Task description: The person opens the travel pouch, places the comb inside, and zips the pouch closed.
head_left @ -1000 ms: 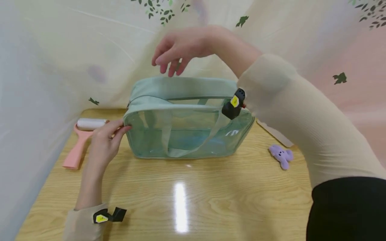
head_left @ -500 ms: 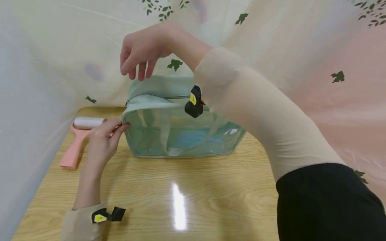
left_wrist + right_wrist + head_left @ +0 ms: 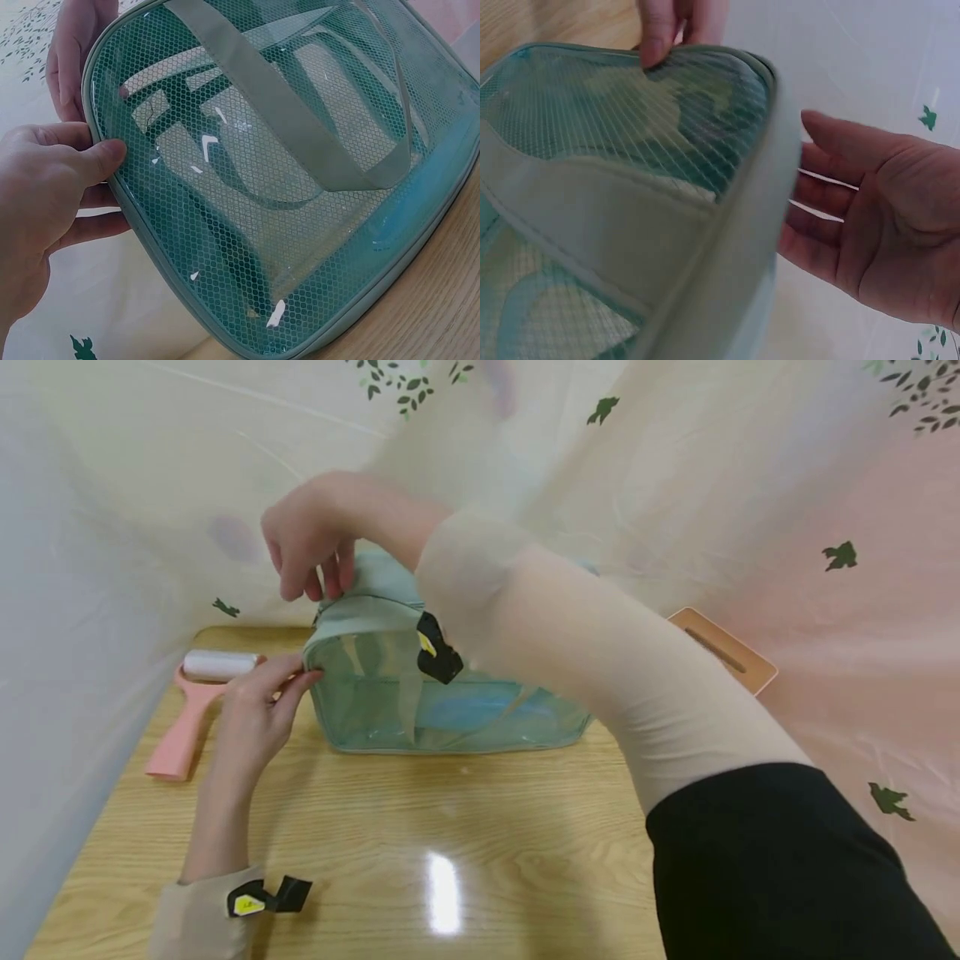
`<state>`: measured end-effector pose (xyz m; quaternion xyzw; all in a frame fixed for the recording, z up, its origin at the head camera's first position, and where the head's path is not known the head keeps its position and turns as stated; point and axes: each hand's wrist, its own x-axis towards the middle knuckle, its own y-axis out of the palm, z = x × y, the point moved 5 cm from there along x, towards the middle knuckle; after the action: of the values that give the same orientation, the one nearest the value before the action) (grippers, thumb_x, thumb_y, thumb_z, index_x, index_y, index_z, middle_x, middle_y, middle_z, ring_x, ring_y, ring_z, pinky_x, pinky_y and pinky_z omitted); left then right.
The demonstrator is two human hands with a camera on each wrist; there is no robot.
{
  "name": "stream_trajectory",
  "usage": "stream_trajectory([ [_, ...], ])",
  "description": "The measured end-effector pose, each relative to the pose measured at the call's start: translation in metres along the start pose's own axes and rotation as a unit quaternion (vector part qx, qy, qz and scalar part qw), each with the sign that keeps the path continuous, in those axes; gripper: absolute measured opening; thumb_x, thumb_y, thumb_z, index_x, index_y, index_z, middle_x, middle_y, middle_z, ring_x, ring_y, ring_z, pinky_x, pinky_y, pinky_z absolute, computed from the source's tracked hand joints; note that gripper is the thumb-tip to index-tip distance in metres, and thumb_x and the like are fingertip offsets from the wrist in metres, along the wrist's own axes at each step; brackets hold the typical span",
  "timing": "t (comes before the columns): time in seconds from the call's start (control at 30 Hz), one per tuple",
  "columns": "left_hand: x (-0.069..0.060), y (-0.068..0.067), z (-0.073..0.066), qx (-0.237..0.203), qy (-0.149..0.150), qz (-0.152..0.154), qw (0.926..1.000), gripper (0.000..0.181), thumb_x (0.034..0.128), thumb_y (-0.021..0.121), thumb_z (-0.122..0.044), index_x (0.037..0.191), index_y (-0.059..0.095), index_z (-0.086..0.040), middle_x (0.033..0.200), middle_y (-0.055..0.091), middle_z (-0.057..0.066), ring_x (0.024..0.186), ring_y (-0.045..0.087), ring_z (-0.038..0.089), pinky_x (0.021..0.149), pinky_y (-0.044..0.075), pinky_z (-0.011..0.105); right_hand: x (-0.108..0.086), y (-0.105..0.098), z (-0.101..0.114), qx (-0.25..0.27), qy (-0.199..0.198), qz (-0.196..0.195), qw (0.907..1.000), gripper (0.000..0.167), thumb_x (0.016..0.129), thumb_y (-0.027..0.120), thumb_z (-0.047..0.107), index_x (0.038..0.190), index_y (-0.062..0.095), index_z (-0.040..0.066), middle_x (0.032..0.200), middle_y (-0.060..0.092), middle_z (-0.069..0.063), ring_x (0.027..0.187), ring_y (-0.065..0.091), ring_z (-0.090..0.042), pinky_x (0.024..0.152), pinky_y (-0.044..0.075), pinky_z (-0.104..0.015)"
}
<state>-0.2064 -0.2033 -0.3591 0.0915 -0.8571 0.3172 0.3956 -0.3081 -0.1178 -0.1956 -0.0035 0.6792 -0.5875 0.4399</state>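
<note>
A see-through green mesh bag (image 3: pixel 375 693) with pale green trim stands upright on the table. Its zipper (image 3: pixel 382 599) runs along the top, and a strap handle (image 3: pixel 277 105) hangs down the front. My left hand (image 3: pixel 255 706) pinches the bag's left edge, thumb in front and fingers behind, as the left wrist view shows. Over the back left corner hangs my right hand (image 3: pixel 311 539). In the right wrist view its fingers (image 3: pixel 821 195) are fairly straight beside the bag's side trim; whether they touch it, I cannot tell. Something blue (image 3: pixel 483 706) shows through the bag's lower part.
Left of the bag lies a pink lint roller (image 3: pixel 187 718) with a white roll. A tan flat-topped object with a dark slot (image 3: pixel 723 647) shows behind my right sleeve. Patterned cloth (image 3: pixel 525 460) hangs behind the wooden table (image 3: pixel 375 852).
My right hand has moved left across the bag's top, then down to its back left corner. The left hand keeps its pinch. The purple toy at right is now hidden behind my right arm.
</note>
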Motion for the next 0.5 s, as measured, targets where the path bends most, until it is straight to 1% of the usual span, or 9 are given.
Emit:
stream_trajectory([
  [0.07,0.000,-0.001,0.000,0.000,-0.001,0.001,1.0000,0.004,0.0921,0.072,0.000,0.096,0.075,0.001,0.084,0.076,0.014,0.082,0.048,-0.022,0.076,0.040,0.011,0.005,0.003,0.006,-0.046,0.003,-0.004,0.9989,0.018,0.099,0.058,0.031,0.086,0.065,0.019,0.102,0.069,0.007,0.072,0.064,-0.007,0.067,0.056,-0.022],
  [0.13,0.000,-0.001,0.000,0.003,0.002,0.000,1.0000,0.004,0.0913,0.073,0.001,0.095,0.075,0.001,0.083,0.076,0.014,0.082,0.048,-0.022,0.075,0.040,0.012,0.009,0.007,0.011,-0.088,0.009,-0.008,0.9961,0.018,0.098,0.058,0.030,0.083,0.062,0.021,0.095,0.068,0.008,0.068,0.060,-0.007,0.062,0.053,-0.021],
  [0.23,0.000,-0.001,-0.001,0.002,0.003,0.001,1.0000,0.007,0.0892,0.074,0.004,0.094,0.075,0.000,0.082,0.076,0.013,0.080,0.047,-0.020,0.078,0.040,0.015,0.016,0.014,0.015,-0.141,0.019,-0.008,0.9898,0.017,0.097,0.060,0.032,0.083,0.057,0.022,0.076,0.062,0.010,0.062,0.054,-0.006,0.057,0.048,-0.021],
  [0.27,0.000,0.000,-0.001,0.002,0.003,0.002,1.0000,0.007,0.0890,0.074,0.005,0.094,0.075,0.000,0.082,0.076,0.013,0.080,0.047,-0.020,0.079,0.040,0.016,0.019,0.016,0.016,-0.152,0.023,-0.007,0.9881,0.016,0.096,0.062,0.033,0.087,0.056,0.022,0.072,0.058,0.011,0.061,0.052,-0.006,0.056,0.047,-0.020],
  [0.33,0.000,0.000,-0.001,0.001,0.003,0.005,1.0000,0.006,0.0901,0.073,0.003,0.094,0.075,0.000,0.082,0.075,0.014,0.079,0.046,-0.020,0.081,0.040,0.019,0.023,0.021,0.017,-0.172,0.029,-0.008,0.9847,0.018,0.096,0.065,0.035,0.092,0.053,0.022,0.070,0.052,0.011,0.058,0.048,-0.006,0.054,0.043,-0.021],
  [0.4,0.000,0.000,-0.001,0.000,0.002,0.007,1.0000,0.004,0.0917,0.073,0.000,0.095,0.075,0.000,0.081,0.075,0.014,0.079,0.045,-0.019,0.082,0.040,0.021,0.027,0.025,0.019,-0.184,0.035,-0.013,0.9821,0.021,0.095,0.066,0.036,0.099,0.050,0.022,0.075,0.049,0.011,0.058,0.045,-0.006,0.054,0.040,-0.022],
  [0.43,0.000,0.000,-0.001,0.002,0.002,0.007,1.0000,0.004,0.0919,0.073,-0.001,0.095,0.075,0.000,0.081,0.075,0.014,0.079,0.045,-0.019,0.081,0.040,0.021,0.029,0.026,0.020,-0.188,0.038,-0.018,0.9814,0.024,0.095,0.067,0.037,0.104,0.050,0.023,0.080,0.048,0.011,0.061,0.044,-0.006,0.056,0.040,-0.022],
  [0.5,0.000,-0.001,-0.001,0.005,0.005,0.006,1.0000,0.003,0.0923,0.073,-0.002,0.095,0.075,-0.001,0.081,0.075,0.013,0.078,0.045,-0.019,0.079,0.040,0.021,0.030,0.028,0.023,-0.209,0.038,-0.028,0.9767,0.033,0.094,0.068,0.040,0.115,0.049,0.023,0.090,0.048,0.011,0.069,0.044,-0.007,0.061,0.039,-0.023],
])
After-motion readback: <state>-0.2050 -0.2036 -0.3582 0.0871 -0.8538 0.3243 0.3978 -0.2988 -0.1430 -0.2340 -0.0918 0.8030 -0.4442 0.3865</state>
